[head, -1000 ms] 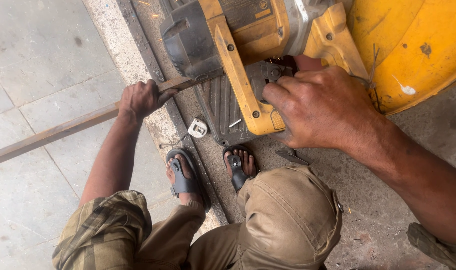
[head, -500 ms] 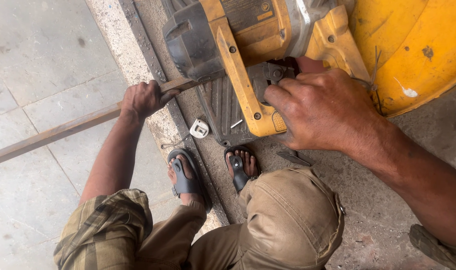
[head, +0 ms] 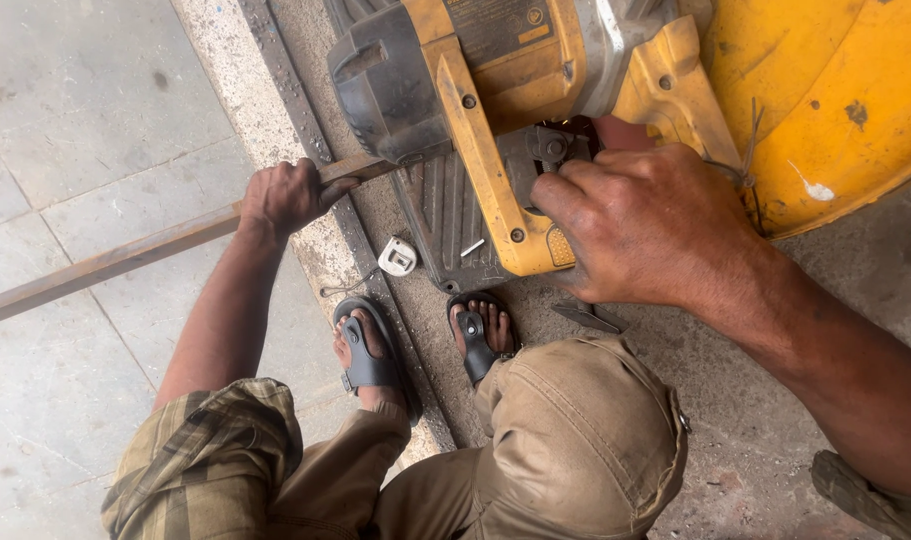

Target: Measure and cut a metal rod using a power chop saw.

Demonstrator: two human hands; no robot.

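Rusty metal bar (head: 125, 258) lying long axis left to right, rising rightward, far end running under yellow saw (head: 495, 120) on ground. Left hand (head: 285, 197) clenching bar. Right hand (head: 645, 225) gripping saw handle. Tape measure (head: 397, 257) lying near sandals (head: 370, 350).

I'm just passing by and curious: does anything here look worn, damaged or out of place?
Yes. The yellow saw guard is scuffed, with chipped paint. A small tape measure lies loose on the ground beside the saw base, near sandalled feet. The bar looks rusty.
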